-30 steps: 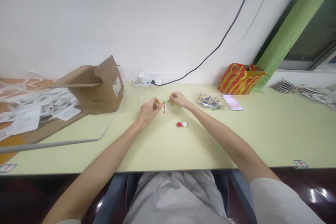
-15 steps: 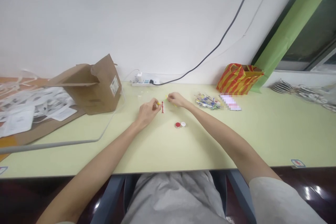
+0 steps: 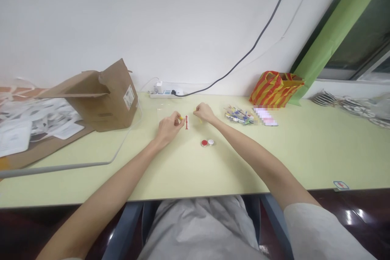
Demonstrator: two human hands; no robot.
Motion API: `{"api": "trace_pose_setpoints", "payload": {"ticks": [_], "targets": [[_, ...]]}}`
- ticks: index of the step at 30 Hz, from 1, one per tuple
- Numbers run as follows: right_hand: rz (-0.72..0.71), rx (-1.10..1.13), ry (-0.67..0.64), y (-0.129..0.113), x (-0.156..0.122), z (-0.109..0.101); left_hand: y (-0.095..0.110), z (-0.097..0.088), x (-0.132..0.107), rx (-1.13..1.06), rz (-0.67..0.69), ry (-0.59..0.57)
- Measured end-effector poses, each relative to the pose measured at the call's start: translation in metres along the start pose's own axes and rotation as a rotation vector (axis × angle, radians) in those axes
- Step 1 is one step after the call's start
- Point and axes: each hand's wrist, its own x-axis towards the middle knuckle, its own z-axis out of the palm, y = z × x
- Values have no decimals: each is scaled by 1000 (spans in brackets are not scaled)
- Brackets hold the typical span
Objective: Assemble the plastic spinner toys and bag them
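Both my hands rest far out on the pale green table (image 3: 274,158). My left hand (image 3: 169,125) is curled, its fingertips pinching a small yellow piece. My right hand (image 3: 203,113) is closed on a thin yellow stick whose end shows below the fingers. A short red stick-like piece (image 3: 186,122) lies on the table between the two hands, close to the left fingertips. A red round cap (image 3: 204,143) and a white round cap (image 3: 211,142) sit side by side just nearer to me.
A brown cardboard box (image 3: 105,97) lies on its side at the left, beside papers (image 3: 27,124). A power strip (image 3: 164,91) sits at the wall. Right of my hands are a pile of colourful small parts (image 3: 239,115) and a red-and-yellow striped bag (image 3: 276,89).
My right hand has closed more tightly round the yellow stick and drawn in slightly. The view has drifted a little; the left hand stays by the red piece.
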Motion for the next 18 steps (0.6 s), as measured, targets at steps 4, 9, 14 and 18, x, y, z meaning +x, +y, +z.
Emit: {"api": "trace_pose_setpoints", "payload": {"ticks": [4, 9, 14, 18], "targets": [[34, -13, -101, -10, 1, 7, 0, 0, 0, 9, 1, -13], [22, 51, -245, -8, -2, 9, 1, 2, -1, 10, -1, -25], [-3, 124, -329, -8, -7, 4, 1, 2, -1, 3, 1, -34], [-27, 140, -346, -10, -11, 2, 0, 1, -2, 0, 9, -39]]}}
